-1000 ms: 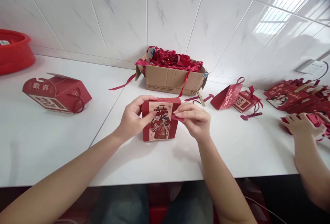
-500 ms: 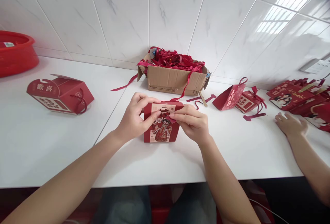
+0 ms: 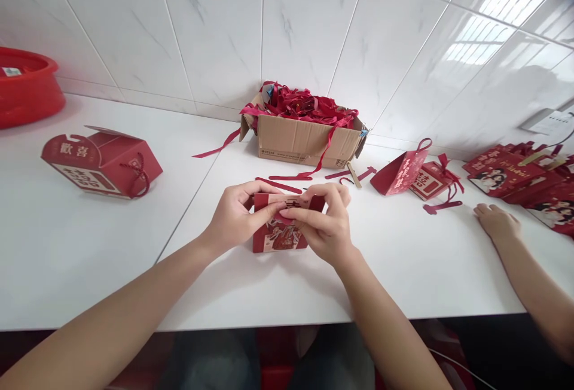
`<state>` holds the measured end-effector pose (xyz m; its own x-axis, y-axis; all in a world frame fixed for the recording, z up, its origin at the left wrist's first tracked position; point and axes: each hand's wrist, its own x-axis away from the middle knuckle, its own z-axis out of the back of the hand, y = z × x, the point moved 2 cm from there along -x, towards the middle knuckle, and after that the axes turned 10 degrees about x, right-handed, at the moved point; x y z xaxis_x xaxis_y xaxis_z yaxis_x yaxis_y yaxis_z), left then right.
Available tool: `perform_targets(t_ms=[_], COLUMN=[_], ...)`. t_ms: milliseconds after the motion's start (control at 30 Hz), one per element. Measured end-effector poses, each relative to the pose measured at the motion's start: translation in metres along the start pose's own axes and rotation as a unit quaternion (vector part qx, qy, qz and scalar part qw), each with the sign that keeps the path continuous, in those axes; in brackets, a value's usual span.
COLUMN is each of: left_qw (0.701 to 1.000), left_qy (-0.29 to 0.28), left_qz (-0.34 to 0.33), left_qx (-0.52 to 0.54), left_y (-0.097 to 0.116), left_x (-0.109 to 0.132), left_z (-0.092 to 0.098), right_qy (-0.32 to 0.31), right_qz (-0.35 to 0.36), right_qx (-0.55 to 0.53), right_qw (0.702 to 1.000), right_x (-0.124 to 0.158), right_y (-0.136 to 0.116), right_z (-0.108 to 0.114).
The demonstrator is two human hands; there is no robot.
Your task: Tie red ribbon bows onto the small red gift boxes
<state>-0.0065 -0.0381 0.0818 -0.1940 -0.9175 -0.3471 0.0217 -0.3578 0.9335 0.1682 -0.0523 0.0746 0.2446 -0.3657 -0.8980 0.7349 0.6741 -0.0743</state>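
Between my hands a red gift box [image 3: 283,241] with a printed figure on its front stands at the middle of the table. My left hand [image 3: 235,213] grips its left side, the thumb lying across the upper front. From the right, my right hand [image 3: 325,219] pinches at the top front, where a small dark red piece shows under the fingertips. The box's top edge is partly covered by my fingers. Just behind it lie thin dark red strips [image 3: 282,184].
Behind, a cardboard box [image 3: 305,142] overflows with red ribbons. At left are another red box [image 3: 103,162] and a red basin [image 3: 29,94]. Rightward stand smaller red boxes [image 3: 399,171], a pile of red bags [image 3: 506,171] and another person's hand [image 3: 497,221].
The gift box has tipped, its top coming towards me, and strips behind it now show. My right hand has shifted slightly left and down. The other person's hand has moved slightly left.
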Motion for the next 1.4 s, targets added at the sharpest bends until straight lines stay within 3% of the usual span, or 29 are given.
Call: perform_targets(t_ms=[267,567,1000,1400], left_qw=[1.000,0.999,0.991,0.994], left_qy=[-0.015,-0.031,-0.065,-0.062], left_qz=[-0.002,-0.020,-0.117,-0.074], left_qx=[0.019,0.013,0.031,0.049], left_y=[0.001,0.003,-0.002,0.002], left_x=[0.001,0.002,0.009,0.008], left_z=[0.000,-0.001,-0.002,-0.006], right_qy=[-0.090,-0.064,-0.111,-0.122], right_qz=[-0.045,-0.021,0.011,-0.047], right_qx=[-0.084,-0.150,-0.180,-0.236], right_qw=[0.991,0.986,0.977,0.963], right_x=[0.000,-0.005,-0.007,-0.004], right_y=[0.013,0.012,0.012,0.012], right_z=[0.000,0.003,0.013,0.012])
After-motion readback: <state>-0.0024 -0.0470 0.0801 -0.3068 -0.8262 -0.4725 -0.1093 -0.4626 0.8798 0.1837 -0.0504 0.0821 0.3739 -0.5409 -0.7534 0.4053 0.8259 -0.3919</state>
